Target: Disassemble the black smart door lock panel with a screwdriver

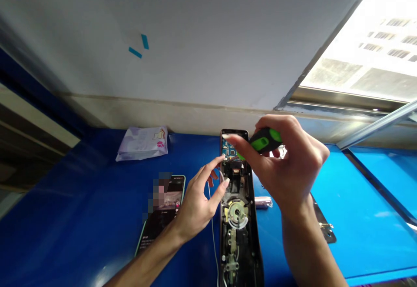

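Note:
A long black door-lock body (240,230) lies open on the blue table (81,217), showing a blue circuit board (230,150) at its far end and a round metal part (236,212) in the middle. My right hand (286,165) is closed round a green and black screwdriver (263,141), its tip hidden behind my fingers over the board end. My left hand (200,195) rests at the lock's left edge, thumb and forefinger pinched on a thin white wire (213,235).
A phone (163,211) with a lit screen lies left of the lock. A pale plastic packet (143,142) sits near the wall. A small silvery cylinder (263,201) and a dark metal plate (321,221) lie right of the lock. A window frame (374,126) stands at right.

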`<action>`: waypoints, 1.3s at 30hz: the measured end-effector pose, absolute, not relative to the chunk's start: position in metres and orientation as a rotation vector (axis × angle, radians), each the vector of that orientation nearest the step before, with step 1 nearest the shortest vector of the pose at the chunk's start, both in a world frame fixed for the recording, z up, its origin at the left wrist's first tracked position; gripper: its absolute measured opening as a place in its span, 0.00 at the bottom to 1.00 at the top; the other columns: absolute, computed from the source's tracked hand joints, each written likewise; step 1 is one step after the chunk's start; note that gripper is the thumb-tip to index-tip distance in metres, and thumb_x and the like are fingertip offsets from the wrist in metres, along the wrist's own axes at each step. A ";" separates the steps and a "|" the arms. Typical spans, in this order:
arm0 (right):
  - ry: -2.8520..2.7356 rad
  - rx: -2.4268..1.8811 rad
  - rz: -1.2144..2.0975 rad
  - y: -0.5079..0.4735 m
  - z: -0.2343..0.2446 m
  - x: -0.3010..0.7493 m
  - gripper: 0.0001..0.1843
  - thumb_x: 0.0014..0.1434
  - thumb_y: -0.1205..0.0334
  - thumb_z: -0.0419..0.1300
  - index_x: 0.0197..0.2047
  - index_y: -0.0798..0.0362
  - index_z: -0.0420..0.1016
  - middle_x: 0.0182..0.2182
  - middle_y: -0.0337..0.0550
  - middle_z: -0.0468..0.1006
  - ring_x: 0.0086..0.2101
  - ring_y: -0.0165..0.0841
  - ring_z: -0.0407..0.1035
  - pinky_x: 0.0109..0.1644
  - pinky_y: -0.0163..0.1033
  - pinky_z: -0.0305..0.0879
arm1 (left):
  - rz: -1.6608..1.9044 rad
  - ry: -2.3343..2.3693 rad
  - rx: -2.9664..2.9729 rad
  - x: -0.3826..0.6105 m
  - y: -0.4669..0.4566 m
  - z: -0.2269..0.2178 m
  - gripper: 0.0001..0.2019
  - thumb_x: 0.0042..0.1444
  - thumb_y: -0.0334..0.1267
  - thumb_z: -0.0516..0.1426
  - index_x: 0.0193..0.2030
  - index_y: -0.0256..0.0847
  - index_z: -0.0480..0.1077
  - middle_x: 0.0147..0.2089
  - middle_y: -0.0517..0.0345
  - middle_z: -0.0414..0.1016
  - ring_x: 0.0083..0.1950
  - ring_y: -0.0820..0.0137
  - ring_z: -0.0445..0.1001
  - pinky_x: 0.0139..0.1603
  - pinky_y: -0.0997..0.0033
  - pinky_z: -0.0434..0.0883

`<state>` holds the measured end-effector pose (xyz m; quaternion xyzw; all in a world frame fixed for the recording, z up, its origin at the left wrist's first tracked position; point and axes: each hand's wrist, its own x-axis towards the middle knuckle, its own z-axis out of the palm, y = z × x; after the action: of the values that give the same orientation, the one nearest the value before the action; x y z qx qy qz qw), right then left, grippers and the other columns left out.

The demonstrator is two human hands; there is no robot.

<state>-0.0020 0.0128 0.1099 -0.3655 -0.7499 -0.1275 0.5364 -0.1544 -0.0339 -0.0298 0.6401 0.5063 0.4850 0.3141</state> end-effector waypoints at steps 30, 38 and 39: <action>-2.040 -0.774 0.065 0.009 0.120 0.021 0.20 0.66 0.71 0.61 0.60 0.50 0.75 0.41 0.38 0.84 0.29 0.26 0.75 0.38 0.36 0.77 | 1.382 1.221 1.587 -0.149 -0.034 -0.033 0.21 0.69 0.40 0.60 0.67 0.50 0.67 0.61 0.53 0.76 0.55 0.66 0.77 0.61 0.62 0.73; -1.987 -0.826 -0.006 0.006 0.122 0.019 0.09 0.64 0.64 0.66 0.48 0.50 0.78 0.34 0.36 0.83 0.27 0.27 0.73 0.34 0.37 0.75 | 1.384 1.216 1.594 -0.149 -0.034 -0.031 0.18 0.69 0.40 0.59 0.64 0.49 0.68 0.52 0.56 0.76 0.48 0.69 0.76 0.57 0.64 0.73; -1.967 -0.834 -0.035 0.007 0.121 0.018 0.06 0.64 0.62 0.68 0.45 0.50 0.79 0.31 0.34 0.82 0.25 0.26 0.72 0.32 0.36 0.74 | 1.380 1.218 1.598 -0.149 -0.034 -0.030 0.17 0.69 0.40 0.59 0.64 0.49 0.69 0.51 0.56 0.76 0.48 0.69 0.76 0.57 0.65 0.73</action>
<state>0.0180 0.0066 0.1213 -0.3422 -0.8067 -0.0144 0.4815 -0.1491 -0.0344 -0.0305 0.6152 0.4692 0.5315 0.3448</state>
